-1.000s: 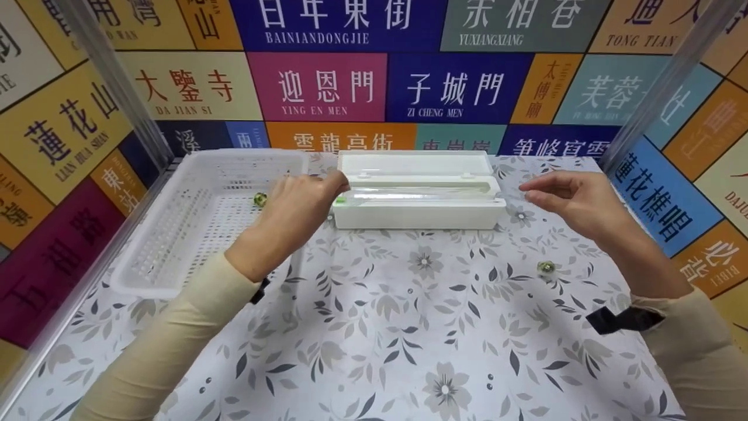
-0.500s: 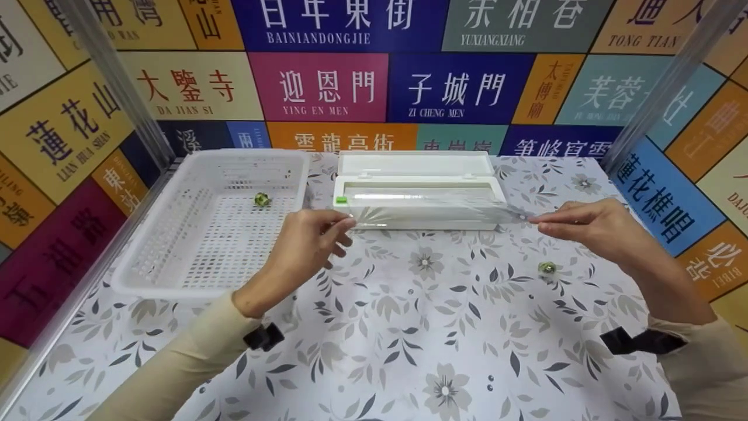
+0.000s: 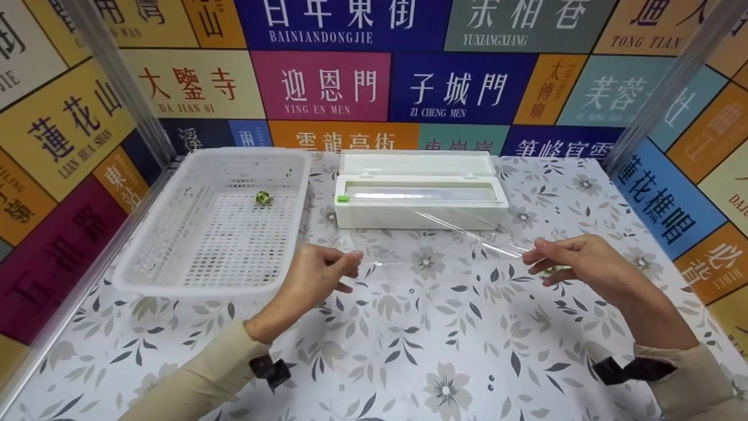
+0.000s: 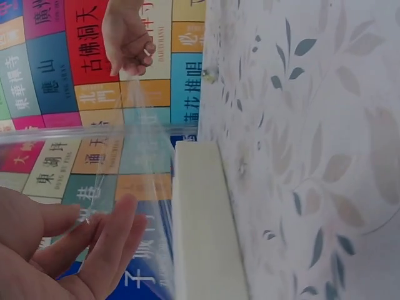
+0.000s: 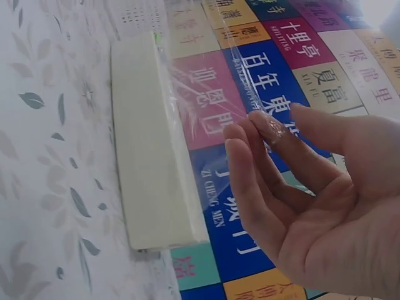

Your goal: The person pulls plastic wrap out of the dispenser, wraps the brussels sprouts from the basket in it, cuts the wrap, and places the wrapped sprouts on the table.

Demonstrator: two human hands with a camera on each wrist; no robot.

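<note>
A sheet of clear cling film (image 3: pixel 444 237) stretches out of the white cling film dispenser box (image 3: pixel 421 216) toward me. My left hand (image 3: pixel 318 272) pinches its left corner between thumb and fingers. At the right corner my right hand (image 3: pixel 578 266) holds the film, which is bunched along a taut diagonal crease. In the right wrist view the film clings to the index fingertip (image 5: pixel 270 128), with the thumb a little apart. The box's lid (image 3: pixel 416 163) stands raised at the back, and the film roll (image 3: pixel 423 194) shows inside. A small green round thing (image 3: pixel 555 270) lies partly hidden behind my right fingers.
A white perforated plastic basket (image 3: pixel 137 257) stands on the left, with another small green round thing (image 3: pixel 263 198) in it. Floral cloth (image 3: pixel 409 339) covers the table. Panels with printed signs (image 3: pixel 318 85) enclose the back and sides.
Both hands have come from the dispenser box toward me, drawing the cling film out over its front edge. The right hand now partly covers the green thing on the table.
</note>
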